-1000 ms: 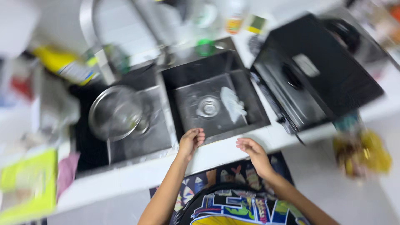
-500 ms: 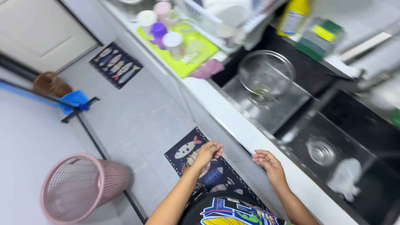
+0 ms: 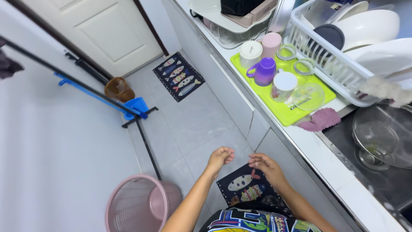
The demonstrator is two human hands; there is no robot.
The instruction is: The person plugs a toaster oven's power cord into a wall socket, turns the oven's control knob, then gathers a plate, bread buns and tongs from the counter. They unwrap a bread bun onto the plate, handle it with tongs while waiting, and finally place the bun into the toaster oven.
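Note:
My left hand point(image 3: 220, 157) hangs in front of me over the grey tiled floor, fingers curled loosely, holding nothing. Close beside it, my right hand point(image 3: 265, 166) has its fingers bent and slightly apart, also holding nothing. Both hands hover above a dark floor mat with fish shapes point(image 3: 245, 185), away from the white counter point(image 3: 326, 157) on the right. Neither hand touches anything.
A pink mesh bin point(image 3: 139, 205) stands at lower left. On the counter sit a green tray point(image 3: 283, 105) with cups, a purple mug point(image 3: 265, 71), a white dish rack point(image 3: 343, 51) and a pink cloth point(image 3: 321, 120). A glass bowl point(image 3: 384, 135) lies in the sink. A white door point(image 3: 103, 25) is ahead.
The view has swung left from the sink toward the floor and door. Both hands have left the counter edge and drawn closer together in front of my body.

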